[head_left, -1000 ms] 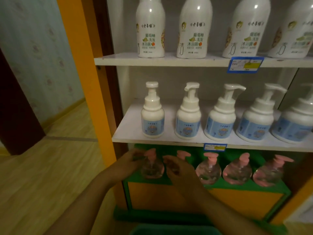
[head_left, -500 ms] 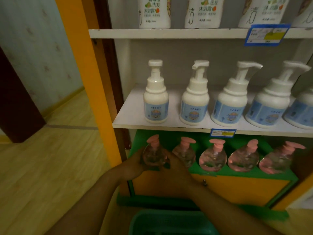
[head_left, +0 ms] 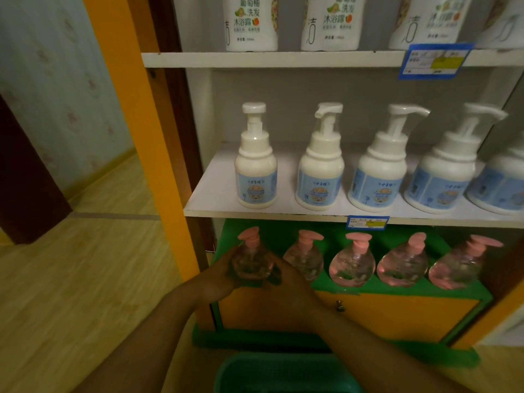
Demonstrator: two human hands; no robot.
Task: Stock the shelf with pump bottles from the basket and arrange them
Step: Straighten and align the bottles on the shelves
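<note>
At the left end of the green bottom shelf (head_left: 397, 287), our left hand (head_left: 224, 269) and right hand (head_left: 286, 275), a second ago apart, now grip the leftmost pink-pump bottle (head_left: 251, 259) between them, squaring it into the row.

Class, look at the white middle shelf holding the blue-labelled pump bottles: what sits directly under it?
Five clear pink-pump bottles stand on the green ledge. Both hands cup the leftmost bottle, covering its base.
</note>
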